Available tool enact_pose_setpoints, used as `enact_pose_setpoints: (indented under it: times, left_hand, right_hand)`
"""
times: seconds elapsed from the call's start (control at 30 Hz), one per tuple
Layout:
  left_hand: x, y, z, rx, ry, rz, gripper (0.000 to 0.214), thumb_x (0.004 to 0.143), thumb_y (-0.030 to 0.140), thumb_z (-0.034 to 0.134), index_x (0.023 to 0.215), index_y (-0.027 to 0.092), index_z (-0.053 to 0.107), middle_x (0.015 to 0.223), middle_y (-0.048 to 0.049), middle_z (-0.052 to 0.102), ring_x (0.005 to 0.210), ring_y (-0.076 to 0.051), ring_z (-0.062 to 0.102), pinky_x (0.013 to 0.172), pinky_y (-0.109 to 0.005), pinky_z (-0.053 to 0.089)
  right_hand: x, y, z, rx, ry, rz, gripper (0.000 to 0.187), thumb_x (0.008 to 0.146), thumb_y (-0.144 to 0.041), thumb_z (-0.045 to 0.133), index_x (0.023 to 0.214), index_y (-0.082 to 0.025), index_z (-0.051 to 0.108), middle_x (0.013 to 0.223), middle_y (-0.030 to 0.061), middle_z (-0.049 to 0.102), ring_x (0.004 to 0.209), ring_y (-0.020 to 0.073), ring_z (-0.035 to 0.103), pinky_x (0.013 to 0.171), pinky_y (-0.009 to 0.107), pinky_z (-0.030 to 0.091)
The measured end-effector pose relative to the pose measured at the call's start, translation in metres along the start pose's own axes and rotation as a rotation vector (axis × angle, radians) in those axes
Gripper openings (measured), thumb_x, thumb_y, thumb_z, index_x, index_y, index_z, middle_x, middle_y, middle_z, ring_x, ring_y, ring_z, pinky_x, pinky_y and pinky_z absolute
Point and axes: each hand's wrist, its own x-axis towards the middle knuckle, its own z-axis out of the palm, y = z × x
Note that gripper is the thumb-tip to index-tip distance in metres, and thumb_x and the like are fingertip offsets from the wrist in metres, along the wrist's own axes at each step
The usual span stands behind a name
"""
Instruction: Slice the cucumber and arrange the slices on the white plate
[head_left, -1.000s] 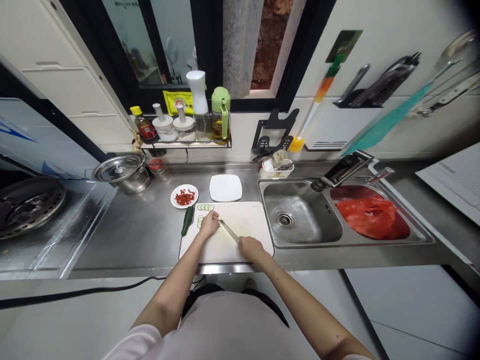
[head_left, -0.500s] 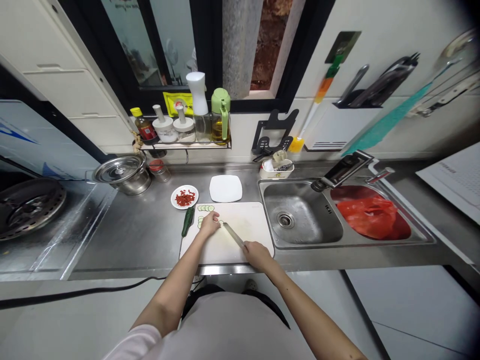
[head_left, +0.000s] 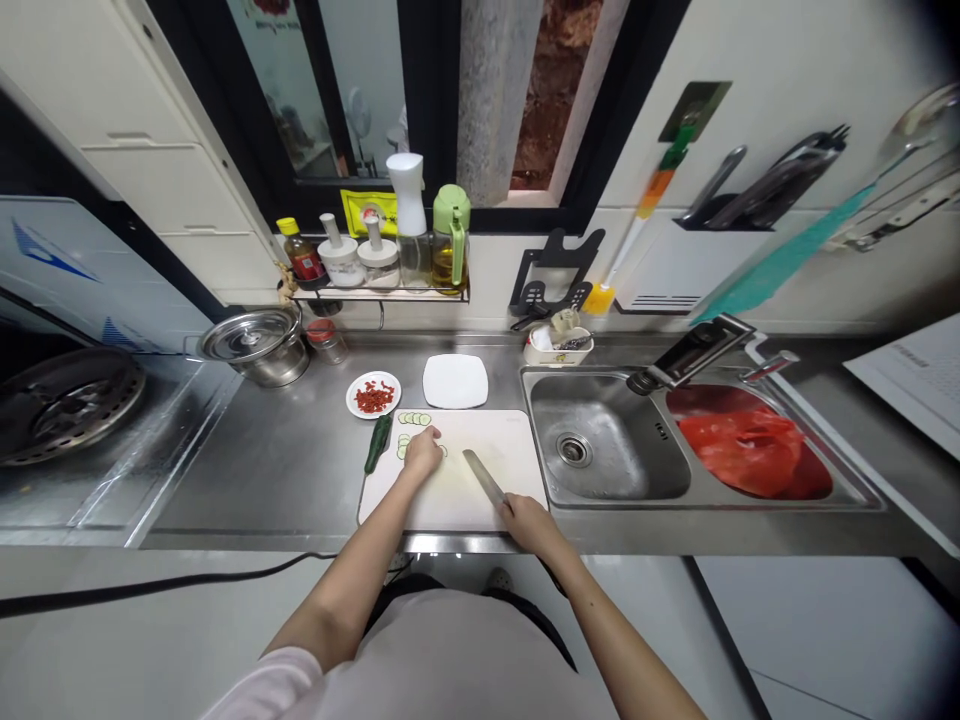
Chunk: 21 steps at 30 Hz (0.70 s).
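My right hand [head_left: 527, 521] grips the handle of a kitchen knife [head_left: 485, 477], its blade pointing up and left over the white cutting board [head_left: 506, 440]. My left hand [head_left: 423, 456] rests on the board with fingers curled; what lies beneath them is hidden. A pale green-edged cucumber slice [head_left: 443, 451] shows just right of those fingers. Overlapping cucumber slices [head_left: 415, 419] form a row at the board's top left, and more sit beside my left hand. A dark green cucumber [head_left: 378, 444] lies along the board's left edge.
Behind the board are a white square plate [head_left: 455, 381] and a round plate [head_left: 354, 397] of chopped red pieces. A double sink [head_left: 600, 440] with a red plastic bag [head_left: 742, 450] is at right. A lidded steel pot [head_left: 274, 365] stands at left, below a seasoning shelf [head_left: 390, 295].
The knife has moved right, away from my left hand, leaving a gap between blade and fingers. My left hand stays at nearly the same spot. The whole view has shifted slightly.
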Motion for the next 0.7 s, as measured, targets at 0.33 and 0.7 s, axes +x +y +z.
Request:
enact_pose_setpoints:
  times: [0.33, 0.7]
  left_hand:
    - [-0.018, -0.020, 0.006, -0.213, 0.137, -0.047, 0.029, 0.075, 0.007, 0.052, 0.093, 0.022, 0.068, 0.088, -0.0014, 0.071, 0.084, -0.016, 0.063, 0.076, -0.024, 0.044]
    - [-0.023, -0.069, 0.002, -0.418, 0.379, -0.160, 0.021, 0.075, 0.012, 0.056, 0.086, 0.016, 0.072, 0.085, -0.0046, 0.073, 0.077, -0.014, 0.065, 0.074, -0.022, 0.047]
  right_hand:
    - [0.005, 0.004, 0.002, 0.051, -0.037, -0.046, 0.038, 0.092, -0.033, 0.032, 0.105, -0.017, 0.063, 0.102, 0.0114, 0.067, 0.098, 0.0224, 0.060, 0.078, 0.028, 0.035]
    - [0.005, 0.000, 0.002, 0.036, -0.043, -0.048, 0.039, 0.092, -0.034, 0.030, 0.102, -0.016, 0.064, 0.100, 0.0126, 0.067, 0.097, 0.0235, 0.061, 0.077, 0.029, 0.036]
